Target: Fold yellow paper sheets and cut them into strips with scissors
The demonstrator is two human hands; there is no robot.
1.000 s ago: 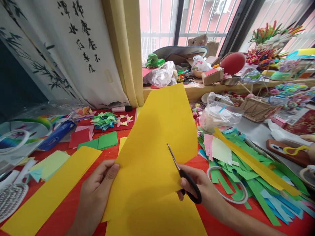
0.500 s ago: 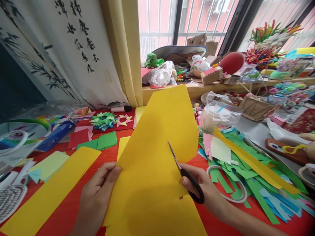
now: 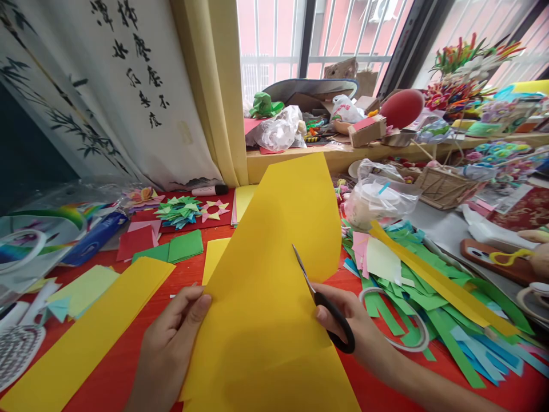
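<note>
A large yellow paper sheet (image 3: 274, 269) is held up over the red table (image 3: 124, 355). My left hand (image 3: 171, 337) pinches the sheet's left edge, thumb on top. My right hand (image 3: 355, 332) grips black-handled scissors (image 3: 326, 309), whose blades are in a cut running into the sheet from its right edge. The lower part of the sheet hangs toward me and hides the table beneath it.
A long yellow strip (image 3: 86, 337) lies at the left. Green, blue and yellow paper strips (image 3: 433, 292) and a tape ring (image 3: 394, 320) lie right of my right hand. Folded paper stars (image 3: 180, 210), green squares (image 3: 185, 245), a basket (image 3: 444, 186) and window-ledge clutter stand behind.
The scissors have advanced a little further into the yellow sheet and the blades have closed somewhat. The sheet has dropped slightly lower. My left hand keeps its hold.
</note>
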